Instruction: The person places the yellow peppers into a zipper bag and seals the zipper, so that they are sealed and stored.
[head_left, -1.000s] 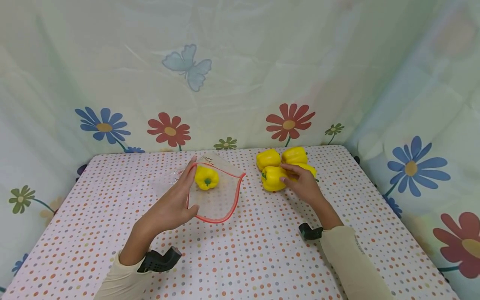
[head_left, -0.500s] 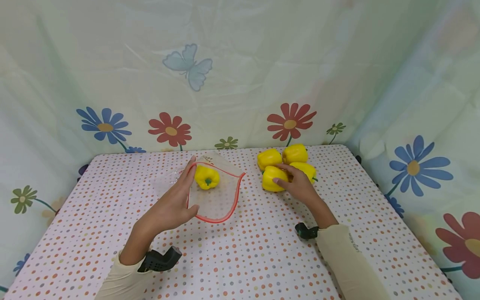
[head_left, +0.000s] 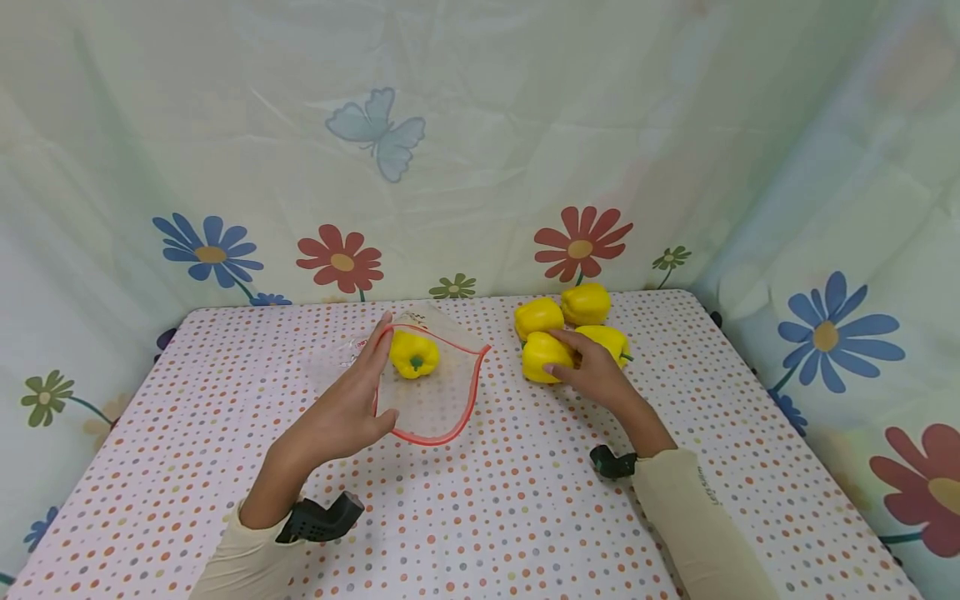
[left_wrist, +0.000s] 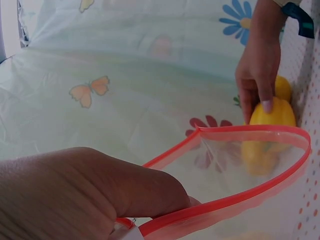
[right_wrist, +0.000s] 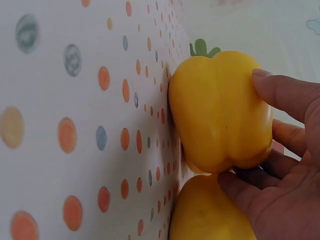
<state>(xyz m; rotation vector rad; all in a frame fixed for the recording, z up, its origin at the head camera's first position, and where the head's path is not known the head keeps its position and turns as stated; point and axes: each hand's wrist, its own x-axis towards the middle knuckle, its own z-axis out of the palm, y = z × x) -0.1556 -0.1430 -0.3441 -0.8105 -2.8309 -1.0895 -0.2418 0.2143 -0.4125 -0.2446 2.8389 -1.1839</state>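
My left hand (head_left: pixel 341 417) holds a clear plastic zip bag (head_left: pixel 442 408) by its red-edged mouth, which gapes toward the right. In the left wrist view the thumb lies along the bag's red rim (left_wrist: pixel 245 127). One yellow bell pepper (head_left: pixel 415 354) shows inside the bag, green stem facing me. At the right, my right hand (head_left: pixel 596 371) grips the front yellow bell pepper (head_left: pixel 542 358). From the right wrist view, the thumb rests on one side of this bell pepper (right_wrist: pixel 220 110) and the fingers on the other; it sits at the table surface.
Three more yellow bell peppers sit around the gripped one: a back left pepper (head_left: pixel 537 317), a back right pepper (head_left: pixel 586 304) and a right-hand pepper (head_left: pixel 606 340). A dotted cloth covers the table (head_left: pixel 480 517). A floral curtain (head_left: pixel 480 167) hangs behind.
My right hand has shifted slightly left and closed round the front bell pepper. The back right pepper has moved slightly away and left. The left hand and bag stay in place.
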